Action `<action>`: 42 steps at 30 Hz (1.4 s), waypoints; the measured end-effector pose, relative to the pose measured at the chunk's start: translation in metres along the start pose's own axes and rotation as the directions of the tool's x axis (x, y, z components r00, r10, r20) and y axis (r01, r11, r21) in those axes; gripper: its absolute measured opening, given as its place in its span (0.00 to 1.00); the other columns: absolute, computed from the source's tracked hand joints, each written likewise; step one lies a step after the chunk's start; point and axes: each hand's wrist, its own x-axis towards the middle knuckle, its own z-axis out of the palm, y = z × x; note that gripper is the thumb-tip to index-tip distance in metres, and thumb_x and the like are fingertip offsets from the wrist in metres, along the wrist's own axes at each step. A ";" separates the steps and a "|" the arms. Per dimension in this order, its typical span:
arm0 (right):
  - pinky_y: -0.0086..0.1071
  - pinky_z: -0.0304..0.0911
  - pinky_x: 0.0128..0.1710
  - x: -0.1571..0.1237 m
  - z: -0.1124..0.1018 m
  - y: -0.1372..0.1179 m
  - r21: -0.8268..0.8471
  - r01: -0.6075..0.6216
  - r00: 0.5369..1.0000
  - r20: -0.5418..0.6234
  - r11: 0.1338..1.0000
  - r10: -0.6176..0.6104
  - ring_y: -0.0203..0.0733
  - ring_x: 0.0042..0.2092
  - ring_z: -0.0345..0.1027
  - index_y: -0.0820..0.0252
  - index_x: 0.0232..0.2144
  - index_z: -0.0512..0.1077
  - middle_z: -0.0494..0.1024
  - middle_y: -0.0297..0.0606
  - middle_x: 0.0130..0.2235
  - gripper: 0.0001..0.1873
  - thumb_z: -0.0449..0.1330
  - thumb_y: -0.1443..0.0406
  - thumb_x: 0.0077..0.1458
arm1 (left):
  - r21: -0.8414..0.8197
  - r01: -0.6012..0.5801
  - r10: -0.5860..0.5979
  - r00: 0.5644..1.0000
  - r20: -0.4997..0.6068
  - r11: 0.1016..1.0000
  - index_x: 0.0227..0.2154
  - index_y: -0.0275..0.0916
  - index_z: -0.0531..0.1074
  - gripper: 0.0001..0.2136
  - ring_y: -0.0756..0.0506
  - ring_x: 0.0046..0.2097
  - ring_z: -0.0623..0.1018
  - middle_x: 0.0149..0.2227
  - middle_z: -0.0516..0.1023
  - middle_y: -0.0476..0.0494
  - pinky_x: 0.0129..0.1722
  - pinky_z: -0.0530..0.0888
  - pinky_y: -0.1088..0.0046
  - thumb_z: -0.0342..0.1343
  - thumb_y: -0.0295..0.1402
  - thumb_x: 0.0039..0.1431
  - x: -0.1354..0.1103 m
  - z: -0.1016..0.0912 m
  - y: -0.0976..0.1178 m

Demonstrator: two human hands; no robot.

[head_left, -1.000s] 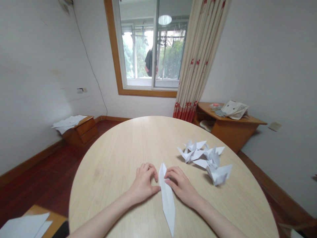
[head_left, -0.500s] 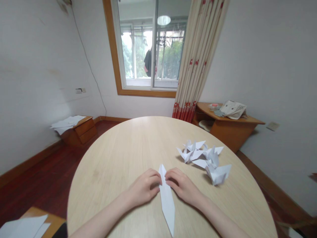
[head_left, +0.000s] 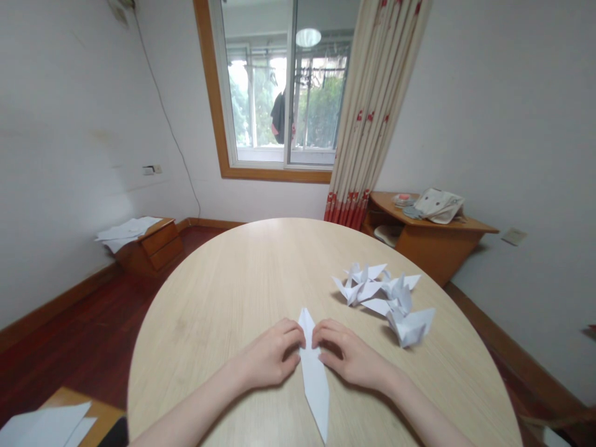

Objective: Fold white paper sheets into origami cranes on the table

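Note:
A long, narrow strip of folded white paper (head_left: 315, 385) lies on the round wooden table, with a pointed end toward me and a narrower tip at the far side. My left hand (head_left: 274, 352) rests on the table with its curled fingertips and thumb at the paper's left edge, holding it. Opposite it, my right hand (head_left: 351, 354) has its bent fingers on the right edge, the thumb a little nearer to me along the same edge. Several folded white paper cranes (head_left: 400, 304) stand in a cluster beyond my right hand.
The round table (head_left: 209, 298) has a pale wood top. White sheets (head_left: 46, 425) lie on a low wooden surface at the lower left. More papers (head_left: 128, 230) cover a small drawer cabinet at the far left. A corner desk (head_left: 433, 242) bears a cloth bag (head_left: 438, 205).
My right hand has shifted slightly right and toward me, and its thumb has moved down along the paper's edge. My left hand and the paper have barely moved.

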 end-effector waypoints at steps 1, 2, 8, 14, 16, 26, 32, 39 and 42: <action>0.40 0.63 0.49 -0.001 -0.001 -0.001 0.012 0.001 1.000 0.014 1.000 -0.001 0.45 0.46 0.67 0.55 0.35 0.70 0.72 0.38 0.42 0.13 0.56 0.76 0.50 | -0.010 0.008 -0.008 1.000 0.015 1.000 0.39 0.41 0.69 0.11 0.42 0.49 0.70 0.44 0.72 0.42 0.51 0.69 0.65 0.52 0.21 0.54 0.000 -0.001 0.002; 0.41 0.62 0.50 -0.001 -0.002 -0.002 0.022 0.004 1.000 0.027 1.000 -0.005 0.45 0.47 0.66 0.55 0.36 0.70 0.72 0.38 0.42 0.15 0.55 0.78 0.48 | -0.021 0.019 -0.018 0.999 0.028 1.000 0.39 0.41 0.69 0.12 0.42 0.50 0.70 0.45 0.71 0.42 0.52 0.68 0.64 0.52 0.21 0.54 0.000 -0.003 0.004; 0.42 0.59 0.53 -0.003 -0.004 -0.006 0.054 -0.007 0.997 0.073 0.999 0.003 0.45 0.49 0.63 0.56 0.37 0.66 0.69 0.38 0.44 0.22 0.53 0.80 0.41 | -0.085 0.067 -0.060 0.995 0.075 0.994 0.39 0.41 0.67 0.14 0.41 0.52 0.68 0.46 0.69 0.43 0.54 0.66 0.63 0.56 0.21 0.50 0.000 -0.006 0.007; 0.41 0.60 0.51 -0.002 -0.004 -0.007 0.057 -0.011 0.997 0.074 0.998 0.007 0.45 0.47 0.64 0.56 0.37 0.66 0.69 0.38 0.43 0.17 0.57 0.78 0.45 | -0.112 0.058 -0.050 0.996 0.075 0.992 0.40 0.41 0.67 0.12 0.41 0.50 0.69 0.46 0.69 0.42 0.52 0.67 0.62 0.59 0.25 0.53 -0.001 -0.006 0.006; 0.41 0.61 0.50 -0.001 -0.004 -0.006 0.055 -0.010 0.997 0.072 0.998 0.006 0.45 0.47 0.64 0.56 0.37 0.66 0.69 0.38 0.43 0.17 0.58 0.77 0.45 | -0.114 0.058 -0.050 0.996 0.076 0.992 0.40 0.41 0.67 0.11 0.41 0.50 0.69 0.46 0.70 0.42 0.52 0.67 0.62 0.59 0.27 0.54 -0.001 -0.007 0.005; 0.39 0.63 0.47 0.000 -0.001 -0.004 0.006 0.047 0.999 0.017 0.999 -0.048 0.44 0.45 0.67 0.56 0.35 0.69 0.73 0.38 0.41 0.09 0.56 0.73 0.54 | 0.007 0.020 -0.020 0.999 0.049 1.000 0.38 0.41 0.70 0.05 0.43 0.47 0.72 0.44 0.73 0.43 0.48 0.69 0.67 0.50 0.31 0.64 0.002 -0.003 0.001; 0.37 0.64 0.40 0.001 0.001 -0.001 -0.050 0.027 0.998 -0.055 0.998 -0.029 0.43 0.38 0.67 0.57 0.34 0.68 0.73 0.37 0.36 0.04 0.55 0.70 0.56 | 0.112 0.045 -0.046 0.999 0.014 0.993 0.34 0.39 0.68 0.05 0.44 0.42 0.73 0.39 0.74 0.43 0.42 0.70 0.68 0.49 0.30 0.65 0.003 0.004 -0.005; 0.35 0.66 0.41 0.005 0.004 0.001 0.193 -0.012 0.994 -0.102 0.981 0.032 0.42 0.41 0.68 0.57 0.37 0.67 0.71 0.37 0.39 0.08 0.56 0.71 0.54 | 0.105 0.070 -0.069 0.998 -0.014 0.992 0.30 0.39 0.65 0.04 0.45 0.38 0.72 0.35 0.72 0.45 0.39 0.68 0.70 0.50 0.28 0.62 0.003 0.004 -0.004; 0.36 0.67 0.41 0.005 0.006 0.002 0.263 -0.047 0.993 -0.096 0.964 0.074 0.42 0.41 0.68 0.58 0.38 0.66 0.70 0.37 0.40 0.09 0.57 0.70 0.53 | 0.085 0.077 -0.075 0.997 -0.023 0.993 0.28 0.39 0.64 0.05 0.45 0.38 0.71 0.34 0.72 0.46 0.39 0.68 0.70 0.50 0.28 0.61 0.004 0.004 -0.003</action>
